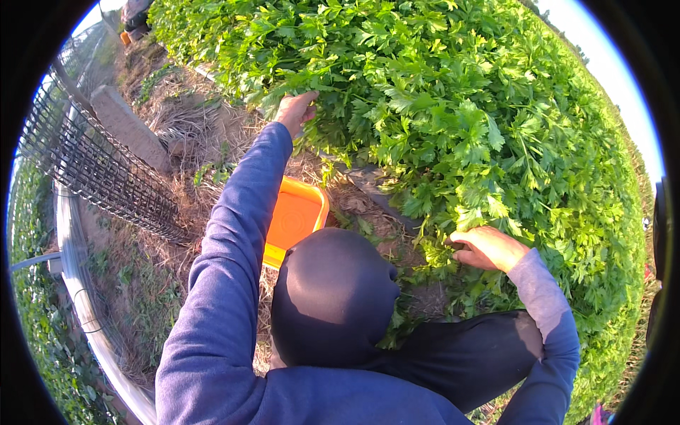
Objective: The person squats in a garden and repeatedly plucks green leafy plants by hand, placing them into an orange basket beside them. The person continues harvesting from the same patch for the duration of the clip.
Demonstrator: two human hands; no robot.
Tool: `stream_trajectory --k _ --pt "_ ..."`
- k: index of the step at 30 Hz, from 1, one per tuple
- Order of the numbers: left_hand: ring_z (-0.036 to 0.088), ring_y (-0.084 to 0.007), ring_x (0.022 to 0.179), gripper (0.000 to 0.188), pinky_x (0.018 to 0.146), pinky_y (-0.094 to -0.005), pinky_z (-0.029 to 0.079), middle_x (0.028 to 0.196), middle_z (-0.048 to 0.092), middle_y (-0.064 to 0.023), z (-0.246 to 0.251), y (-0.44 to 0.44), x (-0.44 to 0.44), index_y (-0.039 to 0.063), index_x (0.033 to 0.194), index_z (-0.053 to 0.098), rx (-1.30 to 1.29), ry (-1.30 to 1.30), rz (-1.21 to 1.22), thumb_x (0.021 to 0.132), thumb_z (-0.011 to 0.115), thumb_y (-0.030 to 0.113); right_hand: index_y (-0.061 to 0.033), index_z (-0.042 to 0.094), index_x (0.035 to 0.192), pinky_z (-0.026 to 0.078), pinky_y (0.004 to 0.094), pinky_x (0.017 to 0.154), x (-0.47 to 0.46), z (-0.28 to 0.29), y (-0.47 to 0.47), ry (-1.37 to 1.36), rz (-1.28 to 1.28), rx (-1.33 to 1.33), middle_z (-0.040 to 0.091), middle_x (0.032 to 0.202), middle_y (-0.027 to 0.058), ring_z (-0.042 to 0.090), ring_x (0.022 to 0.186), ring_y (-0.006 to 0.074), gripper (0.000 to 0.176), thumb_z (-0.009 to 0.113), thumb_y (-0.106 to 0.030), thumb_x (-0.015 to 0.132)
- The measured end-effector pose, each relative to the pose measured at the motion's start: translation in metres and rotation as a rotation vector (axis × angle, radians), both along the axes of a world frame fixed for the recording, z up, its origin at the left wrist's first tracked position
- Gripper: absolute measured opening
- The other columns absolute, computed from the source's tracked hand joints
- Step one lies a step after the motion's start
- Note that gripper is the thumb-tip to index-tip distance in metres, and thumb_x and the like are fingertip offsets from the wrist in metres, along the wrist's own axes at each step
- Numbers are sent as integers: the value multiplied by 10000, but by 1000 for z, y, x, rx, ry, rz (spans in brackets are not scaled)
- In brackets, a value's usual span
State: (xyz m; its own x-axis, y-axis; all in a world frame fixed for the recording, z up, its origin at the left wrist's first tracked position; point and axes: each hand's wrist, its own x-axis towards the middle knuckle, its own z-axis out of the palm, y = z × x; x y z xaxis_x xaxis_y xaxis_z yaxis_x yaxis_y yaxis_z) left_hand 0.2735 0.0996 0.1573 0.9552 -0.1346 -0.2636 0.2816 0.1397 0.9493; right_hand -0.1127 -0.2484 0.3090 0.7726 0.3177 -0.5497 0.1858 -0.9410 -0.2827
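A dense bed of celery plants point(425, 101) with bright green, toothed leaves fills the ground before me. My left hand point(297, 112) reaches out to the bed's near edge, its fingers bent against the foliage. Leaves and shadow obscure whether anything is between those fingers. Closer to my body, my right hand point(487, 248) is at the low outer leaves, thumb and fingers curled beside a yellowish-green tuft point(436, 252). Its fingertips are partly in shade, so a grip on a stem cannot be made out. An orange plastic crate point(295, 212) stands on the soil, partly hidden by my left sleeve and knee.
Dark plastic mesh point(127, 175) and a concrete post point(127, 127) stand at the left. Past them curves a bundle of clear plastic sheeting point(87, 287). Dry straw point(186, 114) covers the soil. Another person point(135, 16) is at the far upper left. My bent knee point(334, 287) is centred below.
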Motion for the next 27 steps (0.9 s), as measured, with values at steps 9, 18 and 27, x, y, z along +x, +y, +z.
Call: stream_trajectory --k 9,18,27 --pt "753 -281 844 327 720 -413 653 999 719 -155 -1 -25 12 51 1186 611 -356 123 51 1027 657 333 -135 673 1325 579 497 876 1 -21 -16 6 -5 14 745 1004 223 719 950 415 438 656 -265 907" --pt "699 -321 1032 458 831 -430 626 1228 626 -231 2 -28 7 146 1474 438 -299 227 26 1098 539 386 -163 644 1381 568 502 907 5 -19 -11 111 -43 -83 745 1034 224 716 992 414 465 622 -273 930" --pt "642 -190 716 139 645 -352 585 785 623 -21 -22 -23 9 95 1153 619 -254 279 -19 1074 601 208 -132 686 1328 562 488 930 5 -9 -8 80 -56 -20 742 1088 215 712 1009 399 434 659 -279 920"
